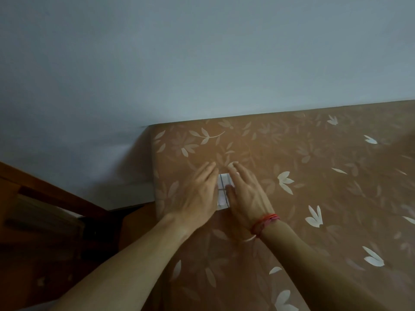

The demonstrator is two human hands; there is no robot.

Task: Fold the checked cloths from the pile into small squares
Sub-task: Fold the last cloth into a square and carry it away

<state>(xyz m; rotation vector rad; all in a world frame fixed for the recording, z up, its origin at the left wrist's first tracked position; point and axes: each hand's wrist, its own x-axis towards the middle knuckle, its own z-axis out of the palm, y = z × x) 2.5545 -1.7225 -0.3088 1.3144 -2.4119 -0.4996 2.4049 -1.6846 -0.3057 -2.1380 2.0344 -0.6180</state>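
Cloth (223, 190) mostly hidden under hands (224, 194)

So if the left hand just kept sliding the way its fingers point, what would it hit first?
Probably nothing soon: the left hand points up the leaf-patterned table cover, bare ahead of it, until the blue wall behind. Depth is hard to judge.

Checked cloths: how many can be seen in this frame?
1. A small folded checked cloth lies on the leaf-patterned table cover, pressed flat between the left hand and the right hand. The hands may hide more; no pile is in view.
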